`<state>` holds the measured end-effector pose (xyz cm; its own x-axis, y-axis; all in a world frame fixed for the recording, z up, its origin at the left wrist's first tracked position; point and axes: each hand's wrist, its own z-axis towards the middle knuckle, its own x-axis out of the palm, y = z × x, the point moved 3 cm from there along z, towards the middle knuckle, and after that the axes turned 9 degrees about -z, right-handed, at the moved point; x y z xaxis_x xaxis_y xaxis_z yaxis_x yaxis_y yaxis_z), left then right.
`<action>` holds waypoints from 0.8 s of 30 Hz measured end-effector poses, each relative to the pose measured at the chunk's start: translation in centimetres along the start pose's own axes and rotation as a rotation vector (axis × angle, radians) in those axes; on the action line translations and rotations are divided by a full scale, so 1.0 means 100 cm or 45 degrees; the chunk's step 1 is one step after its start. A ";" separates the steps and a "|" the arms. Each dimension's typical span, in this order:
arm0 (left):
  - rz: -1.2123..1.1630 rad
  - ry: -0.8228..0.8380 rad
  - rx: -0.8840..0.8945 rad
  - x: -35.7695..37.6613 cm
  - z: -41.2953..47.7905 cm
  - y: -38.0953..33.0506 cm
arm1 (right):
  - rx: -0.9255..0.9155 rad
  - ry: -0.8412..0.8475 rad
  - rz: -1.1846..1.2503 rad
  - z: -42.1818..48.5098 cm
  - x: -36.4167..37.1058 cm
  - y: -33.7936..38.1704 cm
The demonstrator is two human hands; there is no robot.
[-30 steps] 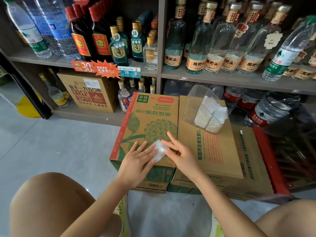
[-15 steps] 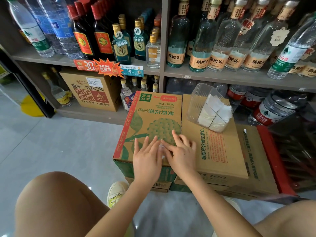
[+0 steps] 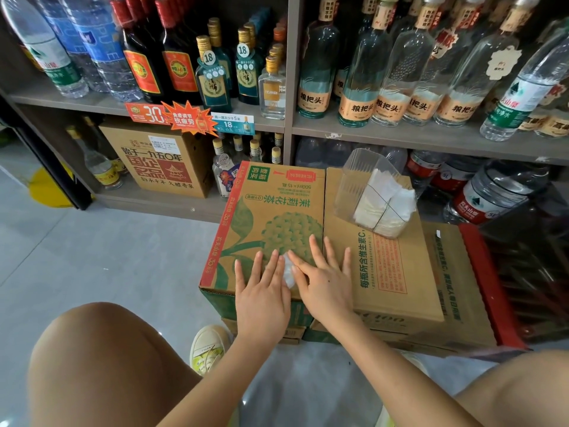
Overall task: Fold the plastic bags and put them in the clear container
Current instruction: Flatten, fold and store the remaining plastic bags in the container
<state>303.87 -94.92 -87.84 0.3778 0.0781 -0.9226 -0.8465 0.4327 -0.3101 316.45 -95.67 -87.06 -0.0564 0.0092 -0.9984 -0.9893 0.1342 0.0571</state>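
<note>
**Plastic bag (image 3: 288, 271) pressed flat, one lift away from springing open**

A person squatting before a shop shelf pins a small white bag to the top of a green-printed carton (image 3: 271, 211), at the carton's near end. The left hand (image 3: 263, 295) and right hand (image 3: 326, 286) lie side by side on it, fingers straight and a little spread, gripping nothing. Their index fingers nearly meet over the bag. Only a sliver of glossy, crinkled film shows between them, and how many folds it holds cannot be told.

The risk probably comes when the pressure is lifted. Film this thin looks springy, and a packet that has not been creased hard may puff open as the palms rise. It also looks slick against the cardboard, so a careless sweep could push it off the carton's near edge to the floor.

To the right of the green-printed carton and beyond the hands, the clear container (image 3: 366, 192) stands on a brown carton (image 3: 385, 272). It already holds a wad of folded white bags (image 3: 385, 201). A loosely folded newcomer might not fit in with them, and a nudge could well upset so light a box.
</note>
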 end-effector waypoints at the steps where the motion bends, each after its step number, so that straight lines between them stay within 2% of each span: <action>1: 0.002 0.018 -0.017 0.000 0.001 -0.001 | -0.011 0.001 -0.008 0.000 -0.001 0.000; 3: -0.002 0.040 -0.049 0.000 0.001 -0.003 | 0.015 -0.016 0.044 0.000 -0.001 -0.001; 4: -0.008 0.045 -0.057 0.001 0.001 -0.003 | 0.103 -0.062 0.141 -0.001 -0.003 -0.004; 7: -0.028 0.044 -0.076 0.001 0.001 -0.003 | 0.408 -0.348 0.391 -0.005 -0.013 -0.013; 13: -0.121 -0.017 -0.058 0.005 -0.001 0.000 | 0.467 -0.080 0.327 0.001 -0.021 -0.004; 15: -0.192 -0.034 -0.083 0.006 0.000 0.003 | 0.472 -0.068 0.329 0.001 -0.022 -0.003; 19: -0.253 -0.030 -0.060 0.003 0.000 0.005 | 0.439 -0.203 0.362 -0.003 -0.030 0.001; 22: -0.225 -0.025 -0.027 0.002 -0.001 0.004 | 0.471 -0.127 0.194 -0.004 -0.035 0.006; 24: -0.220 0.015 -0.006 0.003 -0.002 0.004 | 0.489 -0.021 0.188 -0.001 -0.035 0.008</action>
<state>303.59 -94.92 -88.23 0.5137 -0.0078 -0.8579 -0.7711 0.4343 -0.4657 315.86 -95.67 -83.49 -0.1886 0.0711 -0.9795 -0.8486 0.4902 0.1989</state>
